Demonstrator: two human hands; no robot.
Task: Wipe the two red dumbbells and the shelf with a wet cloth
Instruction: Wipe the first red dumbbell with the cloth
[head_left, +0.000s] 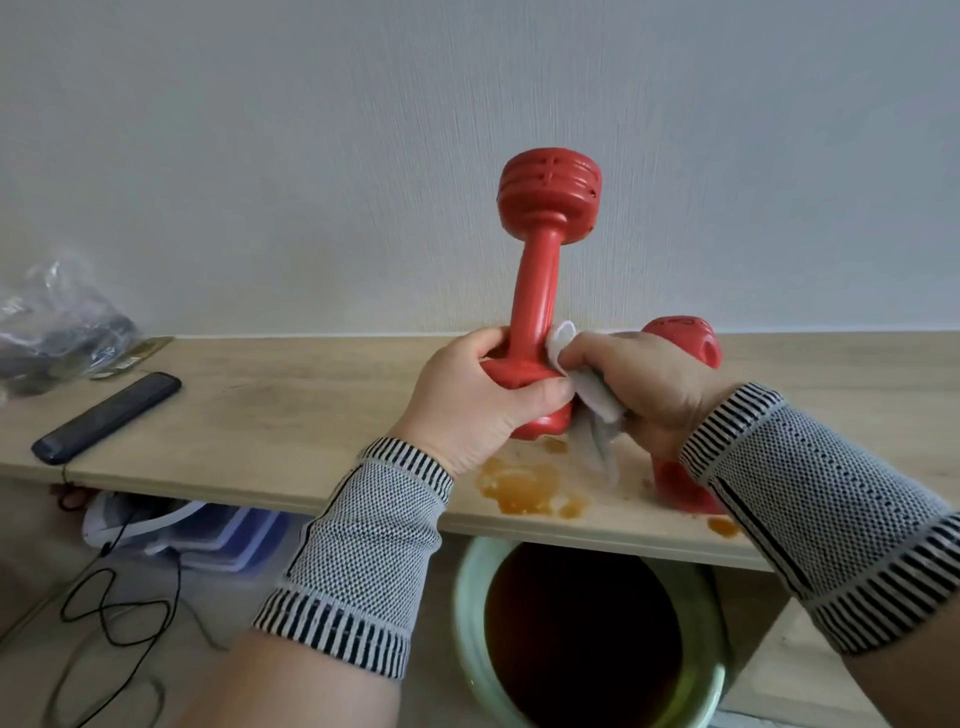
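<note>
The left hand (470, 402) grips the upright red dumbbell (540, 280) by its lower head; the right hand (644, 387) pinches the cloth (587, 384) against the handle, near the shelf (291, 410) front edge; no readable writing

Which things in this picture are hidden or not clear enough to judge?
Head view only:
- Second dumbbell: mostly behind the right hand and sleeve.
- Cloth: bunched in the right hand; wetness unclear.
- Bag: cut off by the left edge, blurred.
- Items under the shelf: partly hidden by it.
</note>
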